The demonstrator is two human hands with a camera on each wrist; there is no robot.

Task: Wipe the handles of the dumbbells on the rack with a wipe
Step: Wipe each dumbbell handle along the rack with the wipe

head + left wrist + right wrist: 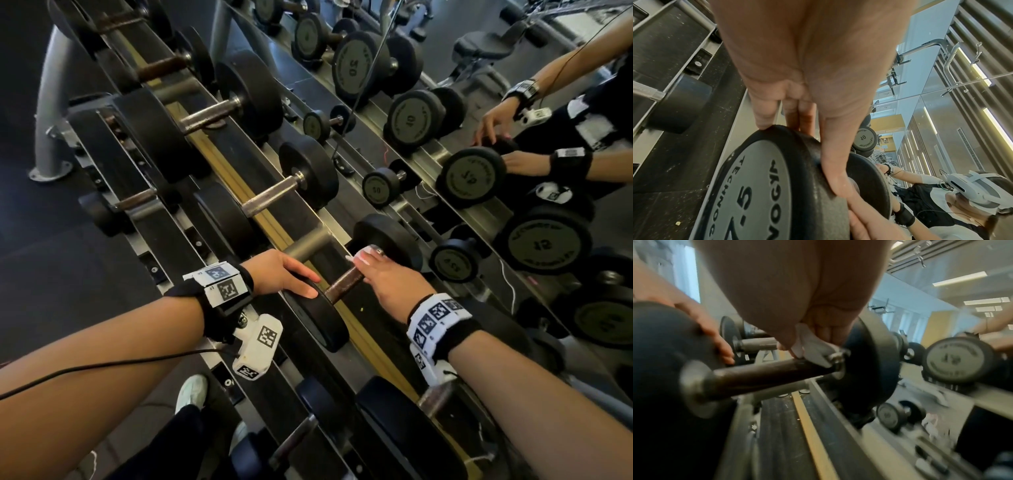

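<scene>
A black dumbbell lies on the top tier of the rack (pixel 270 222), with a dark brown handle (pixel 344 284) (pixel 766 371). Its near weight head (pixel 318 318) (pixel 760 191) is marked 7.5. My left hand (pixel 291 277) (pixel 797 113) rests on top of that head, fingers laid flat over the rim. At the far end of the handle my right hand (pixel 383 274) (pixel 818 331) pinches a white wipe (pixel 368 255) (pixel 809 344), pressing it onto the bar beside the far weight head (pixel 390 240).
More dumbbells (pixel 274 195) line the same tier to the left and near right. A mirror (pixel 445 120) behind the rack reflects the weights and my arms. The lower tier (pixel 137 205) holds smaller dumbbells. My shoe (pixel 191 390) is on the dark floor below.
</scene>
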